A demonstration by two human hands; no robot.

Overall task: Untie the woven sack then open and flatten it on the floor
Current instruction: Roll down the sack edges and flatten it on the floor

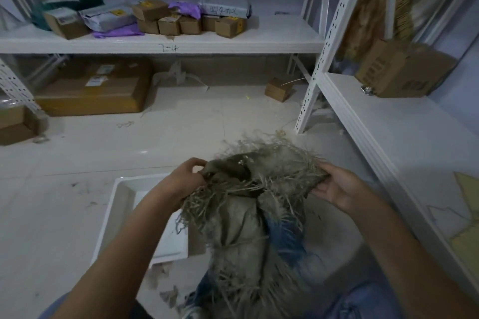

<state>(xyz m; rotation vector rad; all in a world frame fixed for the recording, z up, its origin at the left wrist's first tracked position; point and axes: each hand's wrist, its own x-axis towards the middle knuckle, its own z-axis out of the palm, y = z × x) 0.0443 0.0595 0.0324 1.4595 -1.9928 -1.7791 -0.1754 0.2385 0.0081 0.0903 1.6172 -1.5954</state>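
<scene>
A frayed, beige woven sack [241,230] with blue markings hangs upright between my hands, above the floor. Its ragged mouth at the top bristles with loose fibres and is pulled partly apart, with a dark opening showing. My left hand [184,179] pinches the left edge of the mouth. My right hand [334,186] holds the right edge, palm turned inward. A thin string still seems to wrap the sack's middle, though blur makes this unclear. The sack's lower end drops out of view near my knees.
A white tray-like panel [121,204] lies on the tiled floor under my left arm. White metal shelving [368,127] runs close along the right. A back shelf [166,41] carries parcels, with cardboard boxes [93,88] beneath it. Paper scraps litter the floor near me.
</scene>
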